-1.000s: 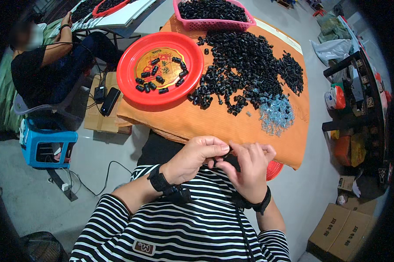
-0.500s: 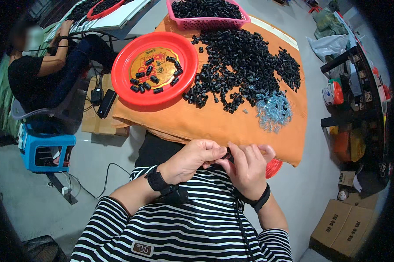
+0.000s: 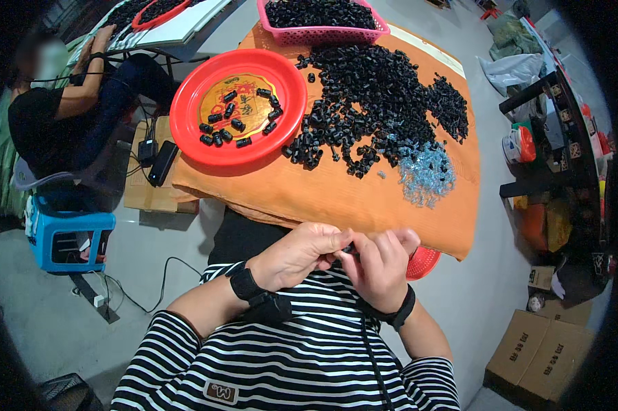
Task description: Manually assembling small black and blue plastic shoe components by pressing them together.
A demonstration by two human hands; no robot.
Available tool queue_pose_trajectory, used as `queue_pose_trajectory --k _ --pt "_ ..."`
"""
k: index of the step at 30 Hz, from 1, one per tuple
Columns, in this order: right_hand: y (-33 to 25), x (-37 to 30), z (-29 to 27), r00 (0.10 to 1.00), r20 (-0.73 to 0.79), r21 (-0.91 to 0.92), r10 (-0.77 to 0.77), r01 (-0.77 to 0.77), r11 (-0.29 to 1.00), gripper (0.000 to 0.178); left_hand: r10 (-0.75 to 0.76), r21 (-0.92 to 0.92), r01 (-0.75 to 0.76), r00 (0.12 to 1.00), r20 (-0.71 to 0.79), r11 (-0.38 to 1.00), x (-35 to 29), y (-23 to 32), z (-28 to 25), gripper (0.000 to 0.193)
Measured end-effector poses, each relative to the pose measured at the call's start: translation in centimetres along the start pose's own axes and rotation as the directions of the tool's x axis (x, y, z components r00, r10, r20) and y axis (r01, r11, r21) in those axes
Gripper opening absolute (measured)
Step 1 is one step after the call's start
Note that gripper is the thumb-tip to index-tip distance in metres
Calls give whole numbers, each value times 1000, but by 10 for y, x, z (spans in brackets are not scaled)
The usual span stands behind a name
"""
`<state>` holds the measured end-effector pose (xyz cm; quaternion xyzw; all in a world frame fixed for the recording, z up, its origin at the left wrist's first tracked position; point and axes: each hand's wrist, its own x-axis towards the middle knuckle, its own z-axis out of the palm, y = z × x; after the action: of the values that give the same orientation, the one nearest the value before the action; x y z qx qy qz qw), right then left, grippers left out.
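My left hand [image 3: 297,255] and my right hand [image 3: 381,266] meet at the near edge of the orange-covered table [image 3: 254,198]. Both are closed, thumbs and fingers pinching a small black plastic part [image 3: 349,248] between them. Fingers cover most of that part, so its exact shape is hidden. Beyond my hands, a heap of small black plastic parts [image 3: 377,89] spreads over the cloth. A pile of clear bluish plastic pieces [image 3: 427,175] lies at its near right side. To the left, a red round tray [image 3: 186,140] holds several short black cylindrical parts [image 3: 238,125].
A pink basket [image 3: 323,34] full of black parts stands at the table's far side. Under the near right table edge, a red perforated basket [image 3: 424,264] peeks out. A co-worker [image 3: 55,120] sits at the left by a blue stool [image 3: 72,226]. Cardboard boxes [image 3: 538,356] stand lower right.
My fingertips have drawn closer together over the black part, which shows less now. The right fingers have shifted slightly left. The co-worker's hands have moved a little, and the whole view has shifted slightly.
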<state>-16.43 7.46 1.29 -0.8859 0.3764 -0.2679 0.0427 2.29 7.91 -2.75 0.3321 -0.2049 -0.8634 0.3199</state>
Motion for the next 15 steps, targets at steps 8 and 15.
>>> queue_pose_trajectory --k 8,15 --pt "92 22 32 960 -163 -258 228 -265 929 23 30 10 -30 999 -35 999 0 20 -5 28" --pt "102 27 44 986 -19 -406 163 -157 900 13 -61 -128 62 998 14 990 11 19 -13 23"
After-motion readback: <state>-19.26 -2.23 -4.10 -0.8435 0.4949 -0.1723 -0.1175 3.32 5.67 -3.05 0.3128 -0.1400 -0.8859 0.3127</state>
